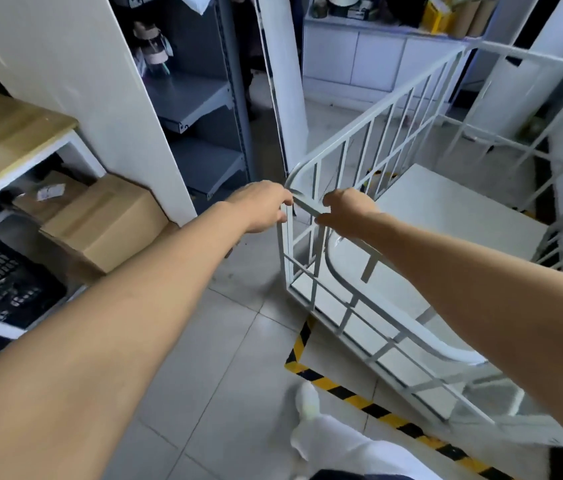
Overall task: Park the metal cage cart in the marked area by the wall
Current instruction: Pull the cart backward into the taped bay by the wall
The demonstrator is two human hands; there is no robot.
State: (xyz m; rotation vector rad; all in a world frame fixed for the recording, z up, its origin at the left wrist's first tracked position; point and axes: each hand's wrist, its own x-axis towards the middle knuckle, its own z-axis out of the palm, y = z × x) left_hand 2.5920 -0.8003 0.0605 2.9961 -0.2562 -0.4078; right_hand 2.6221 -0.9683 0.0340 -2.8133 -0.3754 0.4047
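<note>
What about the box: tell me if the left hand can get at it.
Probably, once freed: the left hand grips the cart rail, and nothing stands between it and the box.

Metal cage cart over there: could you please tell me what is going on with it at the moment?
A person is handling the white metal cage cart: the left hand and the right hand both grip its top rail at the near corner. The cart carries nothing and stands over the area outlined in yellow-and-black floor tape, its near side apparently just inside the tape. A cardboard box sits on the floor to the left.
</note>
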